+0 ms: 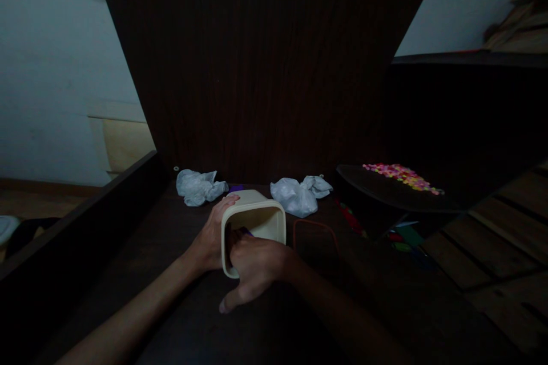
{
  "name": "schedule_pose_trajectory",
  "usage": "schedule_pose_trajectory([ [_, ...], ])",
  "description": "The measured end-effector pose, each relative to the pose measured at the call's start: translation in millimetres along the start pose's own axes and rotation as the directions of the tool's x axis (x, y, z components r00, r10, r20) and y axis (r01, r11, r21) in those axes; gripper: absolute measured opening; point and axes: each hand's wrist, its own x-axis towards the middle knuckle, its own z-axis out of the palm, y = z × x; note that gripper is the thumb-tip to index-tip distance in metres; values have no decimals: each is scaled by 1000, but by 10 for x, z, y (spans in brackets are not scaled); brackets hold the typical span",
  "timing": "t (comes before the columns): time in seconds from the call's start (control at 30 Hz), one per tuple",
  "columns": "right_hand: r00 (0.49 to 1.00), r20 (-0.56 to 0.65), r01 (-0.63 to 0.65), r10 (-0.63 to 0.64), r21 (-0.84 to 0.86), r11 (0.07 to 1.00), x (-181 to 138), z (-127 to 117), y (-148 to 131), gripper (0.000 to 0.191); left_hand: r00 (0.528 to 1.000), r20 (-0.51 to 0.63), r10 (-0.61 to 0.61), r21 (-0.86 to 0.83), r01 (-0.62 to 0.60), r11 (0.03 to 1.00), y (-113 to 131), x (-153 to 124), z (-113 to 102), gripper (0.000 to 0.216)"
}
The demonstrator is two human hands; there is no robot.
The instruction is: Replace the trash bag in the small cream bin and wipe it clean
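Observation:
A cream plastic container (252, 198) lies tipped on the dark wooden surface, its squarish mouth facing me. My left hand (213, 239) grips it around its left side, fingers over the top. Through the mouth reaches my right hand (259, 259), with its thumb stretched out below the rim. The other fingers of that hand are inside and mostly hidden. A small purple patch (246, 231) shows beside them; I cannot make out what it is or whether it is held.
Crumpled pale plastic bags lie behind the container, one at left (197, 187) and one at right (297, 197). A brown cord (314, 222) loops on the surface. Pink and yellow beads or flowers (402, 175) rest on a dark corner shelf (368, 185). A raised board (85, 214) edges the left.

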Motion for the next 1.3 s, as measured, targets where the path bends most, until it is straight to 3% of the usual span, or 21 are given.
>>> schedule_pose_trajectory([
  [0.13, 991, -126, 43, -47, -37, 998, -223, 117, -59, 103, 999, 18, -28, 0, 28, 1000, -41, -2, -30, 106],
  [0.2, 981, -179, 63, -69, -39, 997, -306, 240, -69, 101, 999, 25, -35, -6, 35, 999, -66, -8, -47, 107],
  [0.27, 974, -220, 50, -57, -37, 998, -353, 370, -77, 85, 999, 24, -26, -17, 26, 1000, -88, -17, -56, 106],
  [0.33, 980, -189, -66, 64, -8, 998, -366, 477, -89, 62, 1000, 29, -6, -32, 7, 999, -100, -20, -55, 109],
  [0.4, 967, -137, -213, 215, 31, 977, -364, 550, -100, 55, 999, 33, 8, -38, -7, 999, -98, -13, -45, 115],
  [0.5, 922, -120, -363, 369, 66, 929, -361, 598, -105, 65, 1000, 10, 19, -37, -19, 999, -71, 14, -27, 117],
  [0.63, 927, -160, -337, 340, 45, 940, -326, 518, -84, 91, 1000, 0, 31, -46, -31, 998, -30, 44, -23, 114],
  [0.7, 943, -99, -319, 317, -7, 948, -265, 395, -66, 106, 999, 9, 40, -41, -40, 998, -19, 47, -27, 114],
  [0.8, 961, 19, -274, 276, -73, 959, -127, 158, -34, 111, 998, 14, 64, -28, -64, 998, -10, 40, -27, 114],
  [0.93, 947, 193, -236, 257, -127, 963, 56, -73, 5, 80, 997, 20, 75, -5, -75, 997, 11, 39, -22, 110],
  [1.03, 939, 245, -223, 240, -94, 970, 141, -133, 47, 68, 998, 16, 53, 3, -53, 999, 28, 45, -24, 108],
  [1.3, 905, 383, -173, 186, -68, 983, 279, -111, 173, 77, 998, 3, 56, -26, -56, 998, 12, 28, -18, 111],
])
